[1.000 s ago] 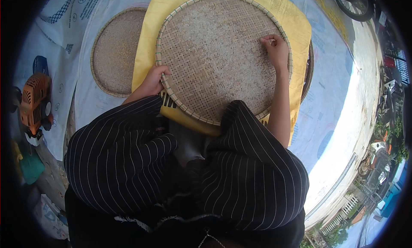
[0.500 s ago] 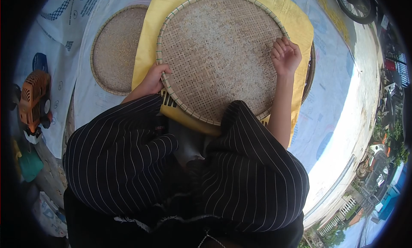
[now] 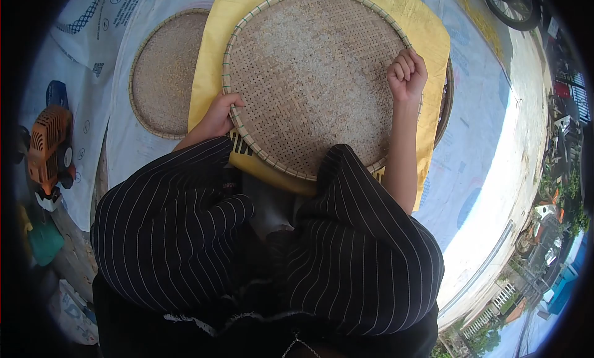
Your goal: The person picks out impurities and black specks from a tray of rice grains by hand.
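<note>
Grain (image 3: pixel 309 55) lies left of the right hand (image 3: pixel 407 73), its grip curled, nothing visible inside; the left hand (image 3: pixel 218 115) clasps the tray (image 3: pixel 226 67).

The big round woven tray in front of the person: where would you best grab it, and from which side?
Probably by its rim, one hand from each side: the tray is wide and round, and the raised, bound edge offers a firm grip. The left hand holds that edge at the left. Level seems wisest, as loose grains lie across the weave.
</note>
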`<state>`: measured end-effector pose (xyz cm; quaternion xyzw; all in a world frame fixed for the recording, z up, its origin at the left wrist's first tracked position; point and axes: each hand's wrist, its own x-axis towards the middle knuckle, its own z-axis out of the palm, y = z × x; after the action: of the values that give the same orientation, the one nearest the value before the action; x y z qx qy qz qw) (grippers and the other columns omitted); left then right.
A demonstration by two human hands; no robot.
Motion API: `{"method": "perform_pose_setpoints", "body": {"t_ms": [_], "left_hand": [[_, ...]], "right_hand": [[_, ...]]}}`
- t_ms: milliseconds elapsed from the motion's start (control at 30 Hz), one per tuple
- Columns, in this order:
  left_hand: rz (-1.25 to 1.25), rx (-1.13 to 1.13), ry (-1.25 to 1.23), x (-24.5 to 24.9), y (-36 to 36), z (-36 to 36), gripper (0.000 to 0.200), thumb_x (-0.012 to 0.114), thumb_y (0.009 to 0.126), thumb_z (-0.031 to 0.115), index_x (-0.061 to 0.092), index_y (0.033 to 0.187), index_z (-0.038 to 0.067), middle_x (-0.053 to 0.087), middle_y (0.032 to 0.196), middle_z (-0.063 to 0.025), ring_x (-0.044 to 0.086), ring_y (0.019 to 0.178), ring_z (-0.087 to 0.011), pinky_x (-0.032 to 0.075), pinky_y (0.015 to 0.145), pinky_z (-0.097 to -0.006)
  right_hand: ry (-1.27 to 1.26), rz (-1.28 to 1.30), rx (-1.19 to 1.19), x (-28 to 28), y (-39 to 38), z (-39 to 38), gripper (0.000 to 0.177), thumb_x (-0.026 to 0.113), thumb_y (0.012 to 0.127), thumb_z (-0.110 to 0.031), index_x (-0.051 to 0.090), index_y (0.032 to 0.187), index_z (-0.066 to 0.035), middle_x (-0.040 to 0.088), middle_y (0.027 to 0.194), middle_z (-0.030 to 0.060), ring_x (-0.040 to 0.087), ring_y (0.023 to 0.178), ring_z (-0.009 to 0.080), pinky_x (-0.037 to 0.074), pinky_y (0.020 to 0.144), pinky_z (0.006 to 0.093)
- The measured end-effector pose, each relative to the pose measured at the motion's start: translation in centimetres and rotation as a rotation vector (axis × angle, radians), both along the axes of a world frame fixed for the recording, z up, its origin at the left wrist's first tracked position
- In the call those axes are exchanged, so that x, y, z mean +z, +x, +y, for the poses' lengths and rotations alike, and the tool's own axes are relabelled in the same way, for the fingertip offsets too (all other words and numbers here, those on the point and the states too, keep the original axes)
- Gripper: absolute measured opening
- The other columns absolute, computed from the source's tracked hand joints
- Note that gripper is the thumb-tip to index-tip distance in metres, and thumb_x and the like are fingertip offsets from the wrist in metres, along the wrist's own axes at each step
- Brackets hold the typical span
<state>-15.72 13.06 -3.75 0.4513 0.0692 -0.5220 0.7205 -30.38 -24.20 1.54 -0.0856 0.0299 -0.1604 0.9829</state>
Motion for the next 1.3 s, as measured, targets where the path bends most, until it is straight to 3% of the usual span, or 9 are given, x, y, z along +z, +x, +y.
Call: {"method": "perform_pose_setpoints", "body": {"t_ms": [100,267,367,600,767,967,1100,1167,1300], "left_hand": [[-0.008,-0.004,-0.018,0.2,-0.1,0.0,0.05,0.046,0.069,-0.002,0.043,0.119,-0.005,0.055,0.109,-0.0144,0.056,0.099,-0.0243,0.046,0.089,-0.0379],[-0.01,-0.006,-0.017,0.0,0.0,0.0,0.051,0.046,0.07,-0.001,0.041,0.12,-0.006,0.055,0.11,-0.0151,0.056,0.099,-0.0251,0.046,0.089,-0.0384],[-0.008,-0.005,-0.011,0.4,-0.2,-0.2,0.051,0.045,0.07,-0.001,0.041,0.121,-0.006,0.055,0.11,-0.0154,0.056,0.099,-0.0254,0.047,0.089,-0.0386],[0.006,-0.008,-0.001,0.3,-0.1,-0.1,0.051,0.045,0.07,-0.001,0.04,0.12,-0.006,0.055,0.109,-0.0157,0.057,0.098,-0.0253,0.048,0.087,-0.0395],[-0.005,-0.002,0.001,-0.5,0.1,0.1,0.051,0.045,0.07,-0.001,0.04,0.121,-0.006,0.055,0.109,-0.0157,0.057,0.097,-0.0251,0.049,0.086,-0.0394],[0.001,-0.005,-0.01,-0.1,-0.1,-0.1,0.052,0.045,0.07,-0.002,0.04,0.121,-0.005,0.054,0.11,-0.0157,0.057,0.098,-0.0256,0.048,0.087,-0.0395],[0.026,0.003,-0.008,-0.6,0.1,0.1,0.052,0.045,0.07,-0.002,0.039,0.122,-0.006,0.053,0.111,-0.0161,0.056,0.1,-0.0263,0.048,0.088,-0.0396],[0.022,-0.007,-0.003,-0.7,0.3,0.3,0.052,0.044,0.07,-0.002,0.039,0.122,-0.006,0.053,0.111,-0.0162,0.056,0.1,-0.0267,0.047,0.088,-0.0397],[0.022,-0.007,-0.017,-0.2,0.0,0.0,0.054,0.044,0.07,-0.002,0.038,0.123,-0.005,0.053,0.112,-0.0162,0.055,0.101,-0.0273,0.047,0.089,-0.0402]], "right_hand": [[-0.312,0.19,-0.036,1.2,0.4,0.5,0.029,0.052,0.088,-0.011,0.038,0.062,-0.011,0.033,0.052,-0.0051,0.027,0.042,0.0044,0.019,0.037,0.0194],[-1.979,1.077,-0.137,0.9,0.7,1.0,0.018,0.067,0.079,-0.022,0.062,0.081,-0.005,0.046,0.05,0.0016,0.043,0.046,0.0112,0.034,0.045,0.0275],[-2.148,1.116,-0.133,0.3,1.2,1.3,0.017,0.068,0.077,-0.022,0.065,0.088,-0.009,0.049,0.051,0.0065,0.045,0.047,0.0168,0.038,0.05,0.0335],[-2.168,1.086,-0.2,-0.3,1.6,1.2,0.019,0.066,0.079,-0.023,0.064,0.086,-0.005,0.05,0.051,0.0054,0.044,0.046,0.0162,0.037,0.047,0.0324],[-0.311,0.215,-0.119,0.6,-0.4,0.1,0.011,0.054,0.084,-0.012,0.052,0.085,-0.001,0.038,0.061,-0.0025,0.031,0.047,0.009,0.023,0.042,0.0216],[-0.142,0.091,-0.099,1.1,-0.3,-0.4,0.011,0.051,0.081,-0.01,0.05,0.085,0.0,0.032,0.059,-0.0028,0.028,0.048,0.0078,0.022,0.041,0.022],[-0.749,0.738,-0.102,1.1,0.3,-1.8,0.018,0.057,0.078,-0.015,0.056,0.086,0.001,0.037,0.056,-0.0033,0.032,0.045,0.0104,0.027,0.043,0.0234],[-1.813,1.159,-0.274,0.6,0.8,-1.1,0.014,0.061,0.078,-0.015,0.062,0.082,-0.002,0.051,0.053,0.0037,0.049,0.05,0.0161,0.039,0.048,0.0303],[-2.121,1.258,-0.254,0.7,1.5,-0.8,0.01,0.063,0.078,-0.017,0.064,0.08,-0.007,0.06,0.063,0.0105,0.057,0.057,0.0223,0.044,0.057,0.0346]]}}
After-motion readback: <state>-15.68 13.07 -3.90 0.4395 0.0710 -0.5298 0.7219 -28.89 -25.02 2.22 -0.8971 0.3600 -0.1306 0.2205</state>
